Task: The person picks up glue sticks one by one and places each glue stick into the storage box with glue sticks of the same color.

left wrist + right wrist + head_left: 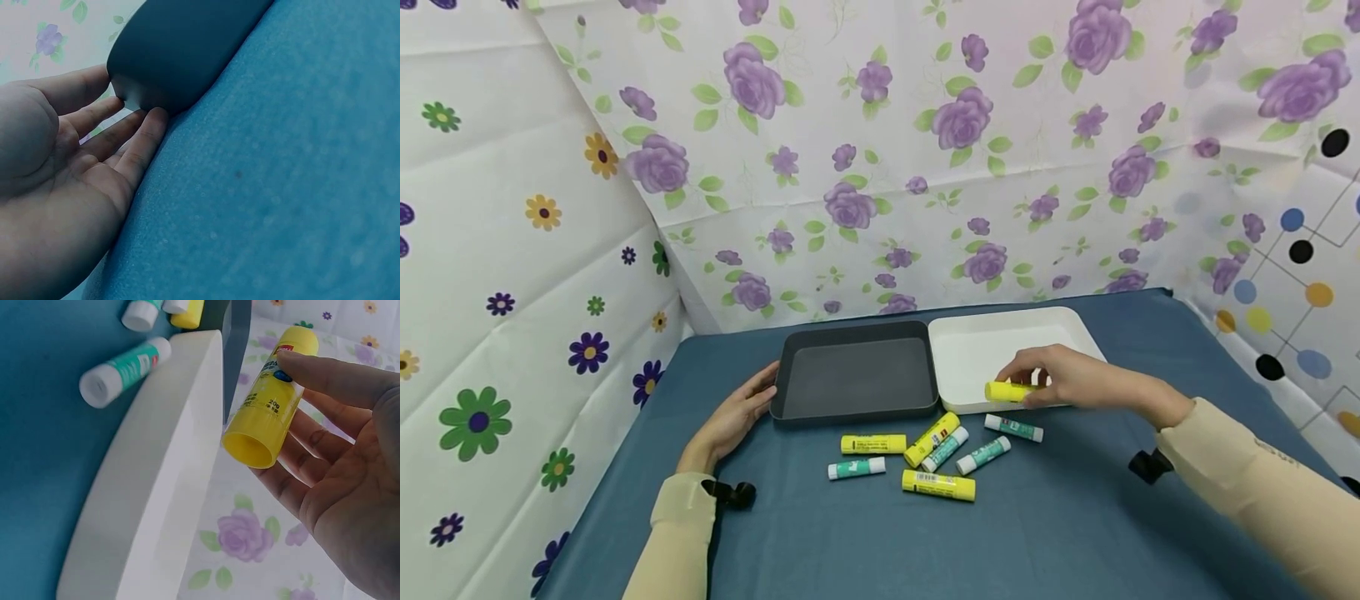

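My right hand (1060, 377) pinches a yellow glue stick (269, 403) between thumb and fingers, above the near edge of the white tray (951, 367). In the right wrist view, the glue stick is tilted and its hollow base faces the camera. My left hand (737, 418) rests its fairly straight fingertips against the left end of the dark grey tray (181, 53). On the cloth in front of the trays lie several glue sticks, among them a yellow glue stick (938, 485), another yellow one (874, 444), and a green-and-white glue stick (857, 468).
Both trays stand side by side on a blue tablecloth (820, 542). Just before the white tray lies a green-and-white glue stick (1015, 427). A white floral sheet (865, 158) hangs behind the table, with patterned sheets at both sides.
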Demonstrator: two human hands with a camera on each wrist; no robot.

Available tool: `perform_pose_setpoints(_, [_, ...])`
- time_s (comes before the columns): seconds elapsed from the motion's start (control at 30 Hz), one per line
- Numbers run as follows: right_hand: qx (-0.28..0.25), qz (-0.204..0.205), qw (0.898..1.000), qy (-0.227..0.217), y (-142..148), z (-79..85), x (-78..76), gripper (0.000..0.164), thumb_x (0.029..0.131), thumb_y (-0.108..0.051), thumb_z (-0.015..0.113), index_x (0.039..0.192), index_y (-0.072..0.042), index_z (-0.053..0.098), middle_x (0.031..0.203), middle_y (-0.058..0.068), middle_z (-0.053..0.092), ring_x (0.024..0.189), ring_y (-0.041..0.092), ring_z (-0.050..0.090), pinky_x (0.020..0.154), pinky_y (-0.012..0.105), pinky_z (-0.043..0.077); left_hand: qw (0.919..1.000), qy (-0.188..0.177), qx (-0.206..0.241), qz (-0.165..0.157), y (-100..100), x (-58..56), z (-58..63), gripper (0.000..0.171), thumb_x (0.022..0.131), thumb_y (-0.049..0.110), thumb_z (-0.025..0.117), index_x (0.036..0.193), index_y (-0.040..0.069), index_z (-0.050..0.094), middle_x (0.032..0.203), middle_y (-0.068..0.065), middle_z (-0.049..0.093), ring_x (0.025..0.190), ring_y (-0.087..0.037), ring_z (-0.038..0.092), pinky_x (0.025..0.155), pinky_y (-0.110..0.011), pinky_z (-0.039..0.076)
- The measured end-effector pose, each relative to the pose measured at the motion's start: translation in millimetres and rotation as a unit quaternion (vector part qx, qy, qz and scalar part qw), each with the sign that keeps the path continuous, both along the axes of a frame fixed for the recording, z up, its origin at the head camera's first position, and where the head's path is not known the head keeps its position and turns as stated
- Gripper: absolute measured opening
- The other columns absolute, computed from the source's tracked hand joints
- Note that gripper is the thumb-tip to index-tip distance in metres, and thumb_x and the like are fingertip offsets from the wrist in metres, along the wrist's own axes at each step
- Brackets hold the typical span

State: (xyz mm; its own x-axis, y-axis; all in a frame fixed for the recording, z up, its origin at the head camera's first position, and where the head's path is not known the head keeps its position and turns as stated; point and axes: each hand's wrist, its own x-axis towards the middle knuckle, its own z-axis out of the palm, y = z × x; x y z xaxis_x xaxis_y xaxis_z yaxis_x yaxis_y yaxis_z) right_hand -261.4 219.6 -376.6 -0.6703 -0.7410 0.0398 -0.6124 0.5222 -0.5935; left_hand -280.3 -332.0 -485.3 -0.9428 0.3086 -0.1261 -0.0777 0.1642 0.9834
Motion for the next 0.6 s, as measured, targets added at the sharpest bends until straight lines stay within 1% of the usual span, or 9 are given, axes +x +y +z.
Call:
perform_pose_setpoints(0.13, [-0.002, -0.007, 1.0, 0.01, -2.4, 5.7, -9.5, 0.036, 0.094, -0.008, 0.078, 0.129, -0.009, 0.072, 0.105, -0.005, 0.069, 0.092, 0.014, 0.063, 0.082, 0.038, 0.059, 1.0, -0.002, 0.006, 0.001, -0.1, 0.4, 0.6, 0.065, 0.114, 0.027, 0.048, 0.169, 0.019, 0.015, 0.173, -0.013, 0.013, 0.158, -0.034, 0.013, 0.128, -0.057, 0.012])
perform_pose_setpoints(0.3, [-0.006, -0.017, 1.0, -0.01, -4.4, 9.7, -18.6, 0.036, 0.094, -0.007, 0.078, 0.129, -0.006, 0.072, 0.103, -0.002, 0.07, 0.092, 0.018, 0.063, 0.083, 0.04, 0.059, 1.0, -0.002, 0.006, -0.004, 0.3, 0.9, 0.4, 0.065, 0.114, 0.026, 0.047, 0.169, 0.018, 0.014, 0.173, -0.013, 0.013, 0.158, -0.035, 0.013, 0.128, -0.057, 0.011])
perform_pose_setpoints(0.5, [0.007, -0.036, 0.999, -0.014, -6.1, 12.0, -32.3, 0.035, 0.094, -0.004, 0.077, 0.129, -0.005, 0.072, 0.102, -0.001, 0.069, 0.092, 0.019, 0.062, 0.082, 0.036, 0.059, 1.0, 0.0, 0.008, -0.003, 0.2, 1.1, -0.9, 0.063, 0.114, 0.025, 0.046, 0.169, 0.018, 0.016, 0.172, -0.014, 0.015, 0.158, -0.036, 0.014, 0.128, -0.058, 0.011])
perform_pose_setpoints(0.6, [0.012, -0.041, 0.999, -0.015, -8.0, 13.2, -40.0, 0.036, 0.093, -0.002, 0.077, 0.128, -0.004, 0.072, 0.102, 0.001, 0.069, 0.091, 0.02, 0.062, 0.082, 0.036, 0.059, 1.0, 0.0, 0.009, 0.0, -0.6, 0.0, -1.3, 0.064, 0.114, 0.025, 0.047, 0.169, 0.019, 0.016, 0.172, -0.014, 0.015, 0.158, -0.035, 0.015, 0.128, -0.058, 0.011])
